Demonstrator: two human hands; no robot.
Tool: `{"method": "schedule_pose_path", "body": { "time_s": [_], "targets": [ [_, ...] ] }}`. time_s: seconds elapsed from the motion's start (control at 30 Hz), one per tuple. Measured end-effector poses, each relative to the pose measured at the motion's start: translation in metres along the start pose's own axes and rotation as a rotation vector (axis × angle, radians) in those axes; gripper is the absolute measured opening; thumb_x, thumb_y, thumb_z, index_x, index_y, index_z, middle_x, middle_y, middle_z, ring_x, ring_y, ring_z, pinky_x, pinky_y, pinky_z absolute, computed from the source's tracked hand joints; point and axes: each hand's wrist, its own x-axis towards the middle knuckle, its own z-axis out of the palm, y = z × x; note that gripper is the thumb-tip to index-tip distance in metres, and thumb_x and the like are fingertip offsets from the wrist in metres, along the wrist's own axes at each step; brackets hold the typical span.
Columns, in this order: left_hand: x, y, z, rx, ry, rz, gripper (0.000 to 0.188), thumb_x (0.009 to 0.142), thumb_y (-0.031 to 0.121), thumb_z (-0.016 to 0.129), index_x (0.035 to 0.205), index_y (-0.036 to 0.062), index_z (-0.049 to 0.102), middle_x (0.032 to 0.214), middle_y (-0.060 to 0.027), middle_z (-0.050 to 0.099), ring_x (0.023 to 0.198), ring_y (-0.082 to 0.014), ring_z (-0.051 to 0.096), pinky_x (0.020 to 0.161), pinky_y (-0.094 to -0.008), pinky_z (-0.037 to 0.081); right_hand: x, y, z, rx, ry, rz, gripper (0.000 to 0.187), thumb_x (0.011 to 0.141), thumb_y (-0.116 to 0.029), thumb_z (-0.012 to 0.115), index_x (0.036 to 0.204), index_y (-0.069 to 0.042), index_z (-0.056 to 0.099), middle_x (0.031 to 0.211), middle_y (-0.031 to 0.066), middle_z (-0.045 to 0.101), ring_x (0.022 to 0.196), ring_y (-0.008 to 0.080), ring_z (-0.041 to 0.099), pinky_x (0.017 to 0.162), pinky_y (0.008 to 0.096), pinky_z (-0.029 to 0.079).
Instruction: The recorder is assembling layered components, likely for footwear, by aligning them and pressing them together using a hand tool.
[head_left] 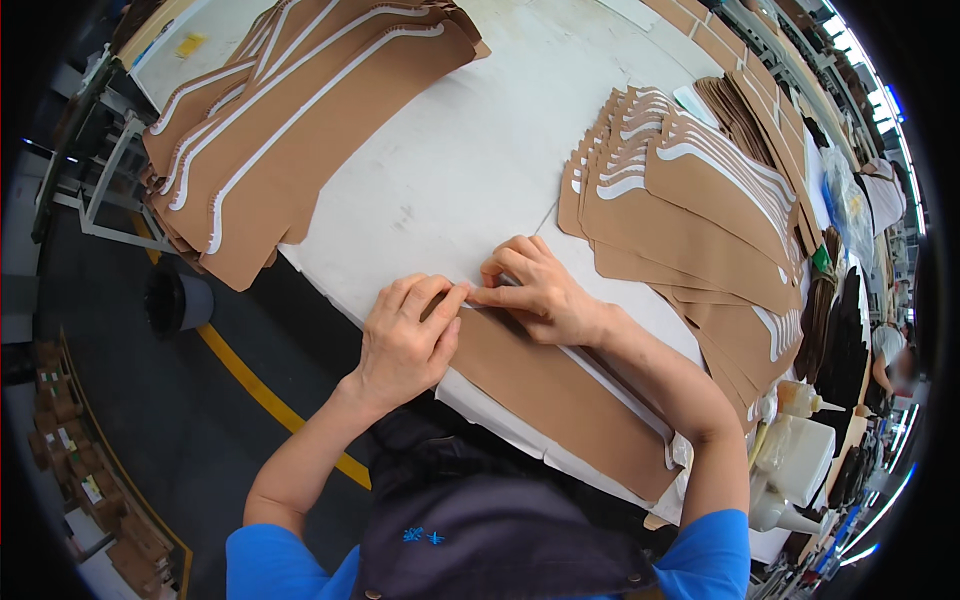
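Observation:
A long brown leather-like panel (pixel 550 405) lies aslant on the table in front of me, with a white strip (pixel 625 395) along its far edge. At the panel's upper left end, my left hand (pixel 408 335) is closed, its thumb and fingertips pinching the edge. My right hand (pixel 545 295) meets it there, also closed, thumb and forefinger pressed onto the same edge. A narrow greyish thing shows between the right hand's fingers, too covered to name. The fingertips of both hands nearly touch and hide that corner of the panel.
Brown panels with white strips lie stacked at the far left (pixel 330 130) and fanned out at the right (pixel 700 200). White-bodied squeeze bottles (pixel 795 450) stand at the table's right. A dark bin (pixel 180 300) is on the floor at left. Another person (pixel 888 355) appears far right.

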Motion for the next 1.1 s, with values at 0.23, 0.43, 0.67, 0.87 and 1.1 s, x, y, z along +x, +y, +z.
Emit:
{"method": "schedule_pose_path", "body": {
  "time_s": [0.23, 0.43, 0.67, 0.87, 1.1],
  "targets": [
    [-0.002, 0.001, 0.002, 0.023, 0.016, 0.031, 0.039, 0.088, 0.007, 0.075, 0.127, 0.0020, 0.075, 0.120, -0.0097, 0.066, 0.112, -0.0308, 0.062, 0.094, -0.0428, 0.055, -0.014, 0.000, -0.014, 0.171, -0.037, 0.173, 0.037, 0.082, 0.005, 0.071, 0.114, -0.011, 0.082, 0.110, 0.0069, 0.064, 0.107, 0.0282, 0.055, 0.096, 0.0420, 0.043],
    [-0.004, 0.003, 0.001, 0.024, 0.011, 0.035, 0.039, 0.088, 0.007, 0.075, 0.127, 0.0024, 0.076, 0.120, -0.0099, 0.067, 0.111, -0.0308, 0.063, 0.093, -0.0425, 0.056, -0.019, 0.002, -0.013, 0.113, -0.043, 0.081, 0.042, 0.079, 0.007, 0.070, 0.115, -0.011, 0.082, 0.109, 0.0071, 0.063, 0.107, 0.0283, 0.055, 0.095, 0.0417, 0.042],
    [-0.004, 0.003, 0.001, 0.022, 0.029, 0.039, 0.040, 0.088, 0.005, 0.075, 0.128, 0.0036, 0.076, 0.120, -0.0100, 0.067, 0.111, -0.0306, 0.063, 0.092, -0.0423, 0.057, -0.010, -0.008, -0.010, -0.013, -0.059, -0.005, 0.050, 0.073, 0.006, 0.069, 0.119, -0.009, 0.079, 0.110, 0.0089, 0.062, 0.109, 0.0296, 0.056, 0.094, 0.0414, 0.042],
    [0.000, 0.005, 0.000, -0.036, 0.046, -0.015, 0.033, 0.089, 0.005, 0.075, 0.121, 0.0015, 0.075, 0.119, -0.0115, 0.068, 0.109, -0.0317, 0.065, 0.092, -0.0419, 0.057, -0.011, -0.024, -0.001, -0.134, -0.012, 0.004, 0.058, 0.074, 0.007, 0.068, 0.130, -0.008, 0.073, 0.117, 0.0117, 0.061, 0.112, 0.0311, 0.057, 0.097, 0.0414, 0.044],
    [0.012, -0.012, -0.010, -0.190, -0.026, -0.177, 0.030, 0.089, 0.001, 0.073, 0.119, 0.0017, 0.074, 0.114, -0.0120, 0.065, 0.109, -0.0318, 0.064, 0.094, -0.0412, 0.053, -0.079, -0.091, -0.040, 0.018, 0.263, 0.419, 0.048, 0.087, 0.004, 0.069, 0.133, -0.006, 0.068, 0.131, 0.0162, 0.063, 0.123, 0.0367, 0.058, 0.106, 0.0476, 0.046]
  ]
}}
